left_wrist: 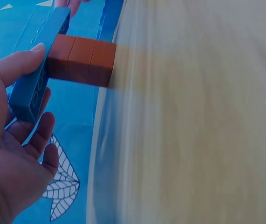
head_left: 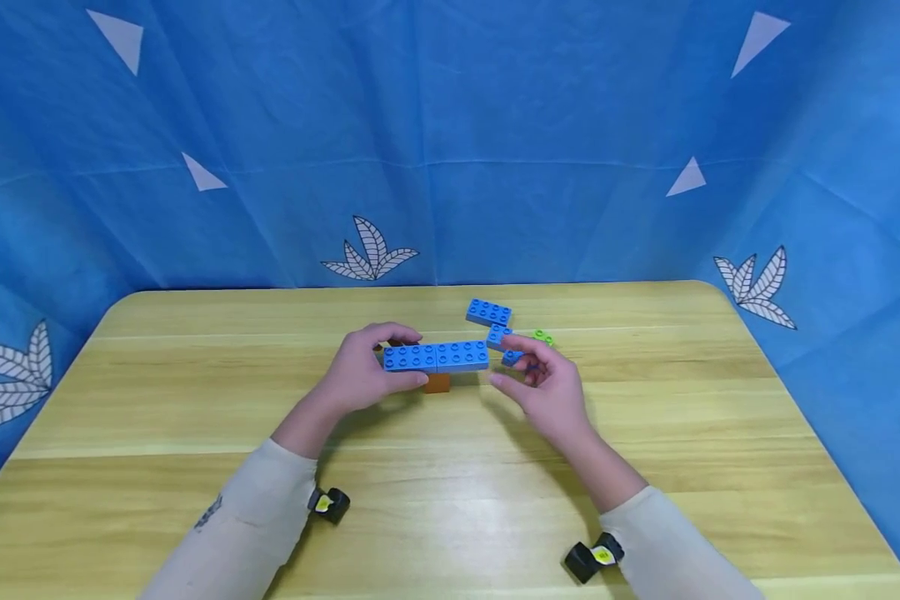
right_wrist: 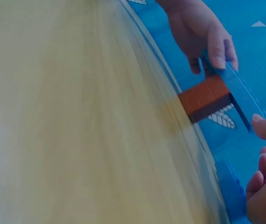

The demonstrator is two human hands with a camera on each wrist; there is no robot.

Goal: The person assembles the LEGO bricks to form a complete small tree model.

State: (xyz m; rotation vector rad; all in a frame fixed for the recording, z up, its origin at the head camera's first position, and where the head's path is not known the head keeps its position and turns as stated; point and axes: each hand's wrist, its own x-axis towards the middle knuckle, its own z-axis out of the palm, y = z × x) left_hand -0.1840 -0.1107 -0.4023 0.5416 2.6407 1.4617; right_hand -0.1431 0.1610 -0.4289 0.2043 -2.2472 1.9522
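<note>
Blue bar [head_left: 457, 357], one: two toy building bricks of two-by-four studs, end to end, studs upward; located about midway between the left and right edges of the counter [head_left: 450, 500], closer to the far edge than the near. Orange-brown stack [left_wrist: 80, 59], one: three bricks high, upright beneath the bar, near its seam. Left hand [head_left: 360, 371], one: grip pinching the bar's left end, thumb on the near side, fingers on the far side. Right hand [head_left: 551, 387], one: grip spread, thumb and index finger apart just beside the bar's right end; contact cannot be told. Loose blue bricks, three: a two-by-four brick [head_left: 489, 312] nearest the far edge; a second blue brick [head_left: 497, 336] just nearer, partly covered; a third blue brick [head_left: 512, 358] partly behind the right hand. Lime-green brick [head_left: 543, 337], one, beyond the right hand, partly hidden. Blue curtain [head_left: 450, 125], printed with white triangles and leaves, behind the far edge.
</note>
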